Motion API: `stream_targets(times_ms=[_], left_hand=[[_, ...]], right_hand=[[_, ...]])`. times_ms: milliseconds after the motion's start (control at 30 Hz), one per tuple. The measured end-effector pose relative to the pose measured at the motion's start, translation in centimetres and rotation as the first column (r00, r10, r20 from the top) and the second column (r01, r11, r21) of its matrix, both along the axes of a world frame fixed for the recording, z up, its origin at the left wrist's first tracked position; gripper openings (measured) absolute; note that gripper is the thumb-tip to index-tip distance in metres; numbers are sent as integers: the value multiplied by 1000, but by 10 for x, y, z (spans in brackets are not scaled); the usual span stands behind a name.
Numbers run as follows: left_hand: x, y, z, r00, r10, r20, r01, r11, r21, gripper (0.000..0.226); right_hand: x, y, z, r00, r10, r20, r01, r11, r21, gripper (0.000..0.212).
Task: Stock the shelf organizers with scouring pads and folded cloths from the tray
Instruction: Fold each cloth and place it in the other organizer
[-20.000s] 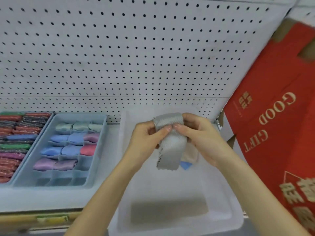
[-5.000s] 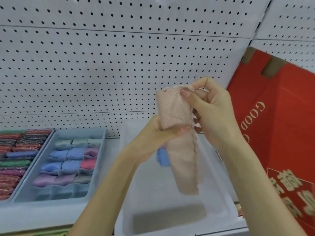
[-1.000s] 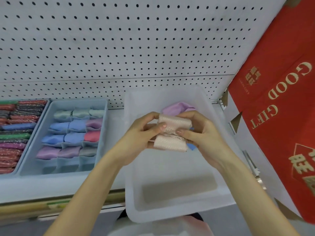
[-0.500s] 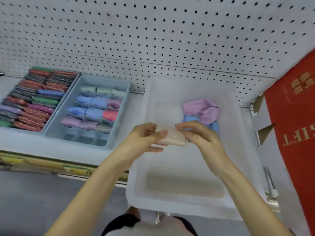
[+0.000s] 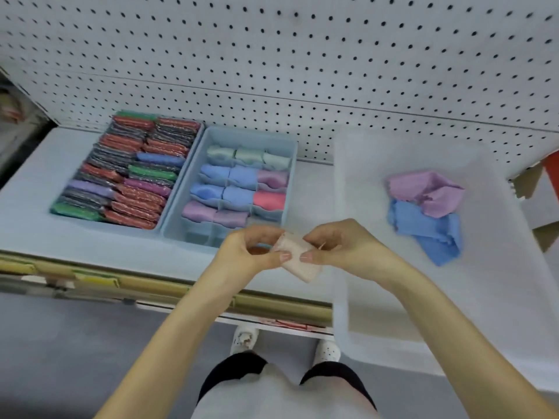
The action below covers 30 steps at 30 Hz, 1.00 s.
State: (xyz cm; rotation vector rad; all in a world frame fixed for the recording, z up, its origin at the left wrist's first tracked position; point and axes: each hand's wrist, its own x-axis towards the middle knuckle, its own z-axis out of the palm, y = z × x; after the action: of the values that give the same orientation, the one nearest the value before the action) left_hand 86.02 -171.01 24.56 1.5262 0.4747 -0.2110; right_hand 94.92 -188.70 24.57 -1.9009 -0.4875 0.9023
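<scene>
A folded pale pink cloth is pinched between my left hand and my right hand, just in front of the blue divided organizer. That organizer holds rolled cloths in green, blue, pink and purple; its front compartments look bare. To its left, a second organizer is packed with scouring pads. In the white tray on the right lie a loose purple cloth and a blue cloth.
A white pegboard wall backs the shelf. The shelf's front edge carries a tan price rail. My legs and white shoes show below. Part of a red box shows at the far right.
Both hands have carried the folded pink cloth leftward, out of the tray and toward the blue organizer's front. The view has tilted down and left.
</scene>
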Motion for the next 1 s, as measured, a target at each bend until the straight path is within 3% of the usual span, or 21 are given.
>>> stream_targets(times_ms=[200, 267, 367, 433, 500, 567, 700, 767, 933, 1000], left_hand=[[-9, 92, -8, 999, 3, 32, -3, 1000, -26, 31], [-10, 118, -12, 999, 1, 40, 0, 1000, -24, 30], [-13, 147, -14, 998, 2, 63, -1, 1000, -7, 23], [-11, 165, -17, 996, 33, 83, -32, 999, -12, 14], [-6, 184, -28, 985, 91, 147, -105, 990, 93, 12], [-4, 201, -43, 970, 93, 224, -160, 938, 306, 17], [-5, 214, -67, 965, -75, 253, -78, 833, 548, 26], [-6, 217, -73, 967, -112, 228, -25, 850, 526, 31], [-7, 222, -87, 966, -94, 242, -17, 908, 420, 34], [-7, 223, -89, 964, -100, 245, -10, 911, 412, 35]], right_hand=[[-13, 91, 6, 994, 66, 93, -66, 998, 3, 15], [-19, 117, 4, 999, 45, 30, -46, 998, 44, 5], [-23, 145, -2, 999, -9, -45, 12, 998, 54, 17], [-21, 163, -5, 999, -18, -43, 20, 999, 33, 12], [-13, 178, -15, 998, -43, 51, 45, 998, -39, 13], [-7, 189, -30, 971, -33, 238, 74, 983, -166, 17], [-14, 214, -56, 834, 160, 529, 75, 916, -395, 25], [-19, 224, -66, 769, 241, 593, 57, 897, -439, 27], [-23, 232, -75, 677, 224, 701, 112, 910, -399, 20], [-25, 234, -75, 622, 308, 720, 110, 876, -469, 22]])
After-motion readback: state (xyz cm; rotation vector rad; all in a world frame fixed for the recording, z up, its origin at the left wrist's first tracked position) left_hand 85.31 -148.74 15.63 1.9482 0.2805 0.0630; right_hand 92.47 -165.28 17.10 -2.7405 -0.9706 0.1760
